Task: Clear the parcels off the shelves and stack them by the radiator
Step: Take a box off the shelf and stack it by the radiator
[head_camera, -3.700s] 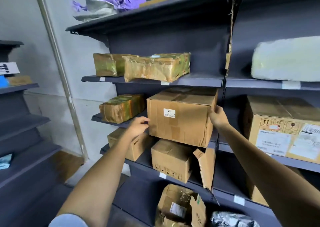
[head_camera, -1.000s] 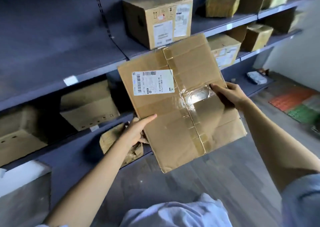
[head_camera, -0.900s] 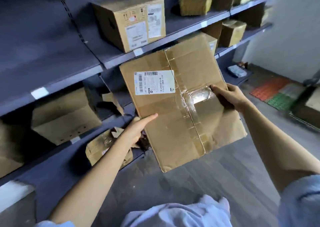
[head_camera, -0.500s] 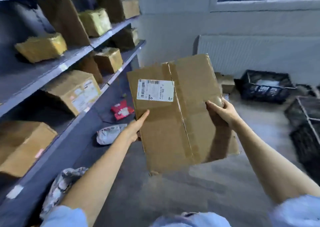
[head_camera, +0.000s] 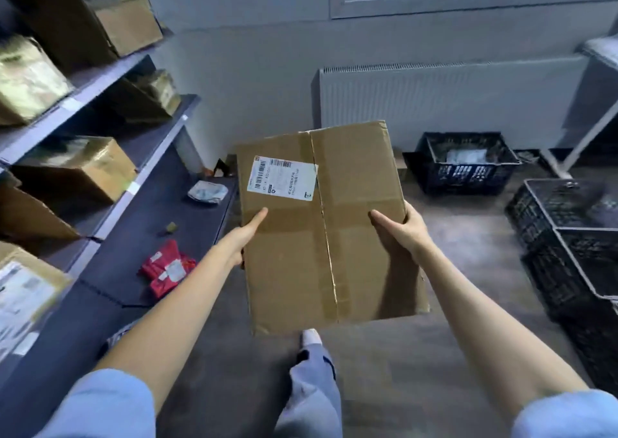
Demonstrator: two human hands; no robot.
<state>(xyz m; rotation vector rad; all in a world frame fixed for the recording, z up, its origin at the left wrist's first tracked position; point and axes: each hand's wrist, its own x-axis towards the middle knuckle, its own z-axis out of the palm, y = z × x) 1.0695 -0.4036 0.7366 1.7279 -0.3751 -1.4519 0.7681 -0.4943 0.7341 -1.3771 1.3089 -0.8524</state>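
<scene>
Carrying step: labelled cardboard box (head_camera: 329, 227) held mid-air short of the radiator (head_camera: 448, 98), left hand (head_camera: 241, 237) and right hand (head_camera: 401, 228) gripping opposite edges. Next, probably: lowering to floor beside radiator.

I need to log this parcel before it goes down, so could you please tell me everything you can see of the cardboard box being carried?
The cardboard box is plain brown and flat-sided, its broad face tilted toward the camera. A tape seam runs down its middle, and a white barcode label sits near the upper left corner. It is held off the floor, with the radiator beyond it. The left hand grips its left edge and the right hand its right edge.
</scene>
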